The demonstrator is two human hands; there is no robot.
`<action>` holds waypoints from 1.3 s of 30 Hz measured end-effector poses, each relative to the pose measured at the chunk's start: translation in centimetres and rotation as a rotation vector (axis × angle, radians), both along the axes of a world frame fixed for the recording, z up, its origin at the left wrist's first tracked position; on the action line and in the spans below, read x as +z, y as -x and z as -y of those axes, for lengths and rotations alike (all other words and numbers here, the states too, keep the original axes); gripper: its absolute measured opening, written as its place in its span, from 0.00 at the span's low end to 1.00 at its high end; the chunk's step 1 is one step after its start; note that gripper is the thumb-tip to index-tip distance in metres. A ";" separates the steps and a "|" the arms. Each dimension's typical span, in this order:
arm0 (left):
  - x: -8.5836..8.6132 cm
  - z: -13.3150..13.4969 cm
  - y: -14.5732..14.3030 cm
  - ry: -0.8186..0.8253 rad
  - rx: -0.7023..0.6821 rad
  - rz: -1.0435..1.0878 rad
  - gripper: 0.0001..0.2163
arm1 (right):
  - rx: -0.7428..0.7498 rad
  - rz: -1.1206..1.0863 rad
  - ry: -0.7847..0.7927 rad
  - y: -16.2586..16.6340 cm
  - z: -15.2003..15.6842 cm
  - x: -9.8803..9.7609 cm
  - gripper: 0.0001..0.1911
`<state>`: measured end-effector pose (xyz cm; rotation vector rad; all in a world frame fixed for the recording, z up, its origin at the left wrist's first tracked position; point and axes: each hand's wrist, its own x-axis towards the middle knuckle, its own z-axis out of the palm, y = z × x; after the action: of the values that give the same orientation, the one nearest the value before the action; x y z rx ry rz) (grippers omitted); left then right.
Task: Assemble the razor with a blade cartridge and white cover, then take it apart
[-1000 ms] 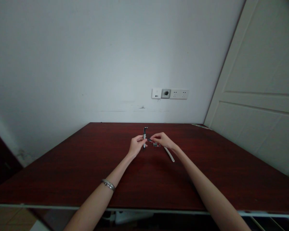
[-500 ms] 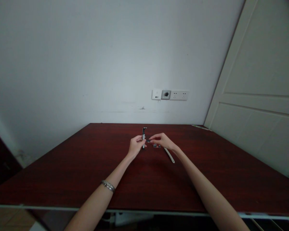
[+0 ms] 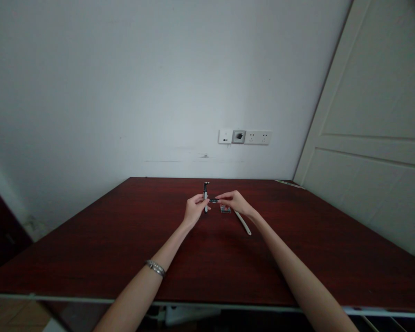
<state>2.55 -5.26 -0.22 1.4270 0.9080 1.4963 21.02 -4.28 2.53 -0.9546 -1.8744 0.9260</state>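
Both my hands meet over the far middle of a dark red wooden table [image 3: 124, 249]. My left hand [image 3: 194, 210] is closed around a thin upright stick-like object [image 3: 205, 190] with a dark top and a white lower part. My right hand [image 3: 235, 201] pinches a small dark piece [image 3: 213, 200] and holds it against that stick. Under my right hand lies a small clear item [image 3: 225, 210] on the table. A white strip [image 3: 244, 223] stretches from beneath my right wrist toward me. A silver bracelet [image 3: 155, 266] sits on my left forearm.
A white wall stands behind the table with a row of sockets [image 3: 245, 137]. A cream panelled door [image 3: 373, 152] runs along the right side. A pale flat thing [image 3: 288, 182] lies at the table's far right corner. The table's light front edge [image 3: 207, 302] is nearest me.
Hands stay almost still. The upright stick and the small dark piece have shifted very slightly; the view has dropped a little.
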 end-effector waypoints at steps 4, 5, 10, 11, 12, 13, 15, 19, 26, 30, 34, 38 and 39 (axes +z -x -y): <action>0.4 -0.1 0.4 0.021 0.027 0.024 0.13 | -0.083 -0.050 -0.038 -0.4 -0.5 -0.2 0.21; 0.4 -0.2 0.5 0.013 0.032 0.023 0.13 | -0.101 -0.062 -0.044 -0.4 -0.6 -0.2 0.21; -0.2 -0.3 0.4 0.016 0.027 -0.105 0.10 | -0.171 -0.135 -0.090 -0.6 -1.0 -0.1 0.21; -0.4 -0.3 0.3 0.021 0.016 -0.127 0.10 | -0.184 -0.153 -0.099 -0.6 -1.1 -0.1 0.21; -0.6 -0.2 0.2 0.020 0.002 -0.141 0.10 | -0.197 -0.169 -0.107 -0.6 -1.1 -0.1 0.21; -0.7 -0.1 0.1 0.014 -0.011 -0.151 0.11 | -0.209 -0.183 -0.114 -0.6 -1.1 -0.1 0.21; -0.9 0.1 -0.1 -0.005 -0.028 -0.172 0.11 | -0.222 -0.204 -0.122 -0.6 -1.1 -0.2 0.21; -1.0 0.5 -0.5 -0.064 -0.046 -0.232 0.09 | -0.212 -0.223 -0.127 -0.6 -1.1 -0.2 0.21; -1.9 0.5 -0.7 -0.156 -0.006 -0.366 0.09 | -0.193 -0.226 -0.134 -0.3 -0.8 0.0 0.21; -2.4 0.4 -0.7 -0.200 -0.001 -0.447 0.11 | -0.178 -0.239 -0.109 -0.3 -0.7 0.1 0.21; -2.3 0.7 -0.8 -0.226 0.003 -0.506 0.11 | -0.164 -0.246 -0.095 -0.2 -0.7 0.1 0.21; -2.0 0.9 -0.8 -0.240 0.017 -0.565 0.12 | -0.156 -0.254 -0.099 0.1 -0.6 0.1 0.21; -2.0 0.9 -0.8 -0.247 0.018 -0.573 0.12 | -0.150 -0.256 -0.098 0.1 -0.5 0.2 0.21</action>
<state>3.33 -6.18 -2.24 2.0946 1.0976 1.2570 20.90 -3.76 2.71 -0.8611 -1.5957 0.8175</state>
